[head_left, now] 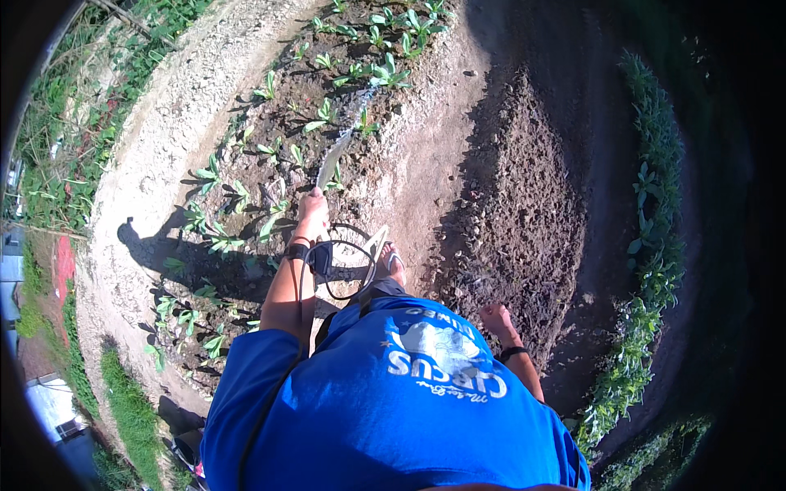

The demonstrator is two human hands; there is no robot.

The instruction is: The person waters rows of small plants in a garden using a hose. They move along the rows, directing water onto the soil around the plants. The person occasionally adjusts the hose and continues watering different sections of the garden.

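My left hand [314, 212] grips the end of a pale garden hose [379, 238], the thumb near its mouth. A fan of water [334, 154] sprays forward onto leafy seedlings [387, 72] in a soil bed [307, 101]. Part of the hose is hidden behind my arm and a looped black cable [351, 299]. My right hand [495, 319] hangs by my right side over dark tilled soil, its fingers curled and nothing visible in them.
A bare dirt path [424, 166] runs between the planted bed and a mound of tilled soil [528, 202]. My sandalled foot [393, 262] stands on it. A row of green plants [657, 233] lines the right. Past the left path [132, 178] are vines [73, 135].
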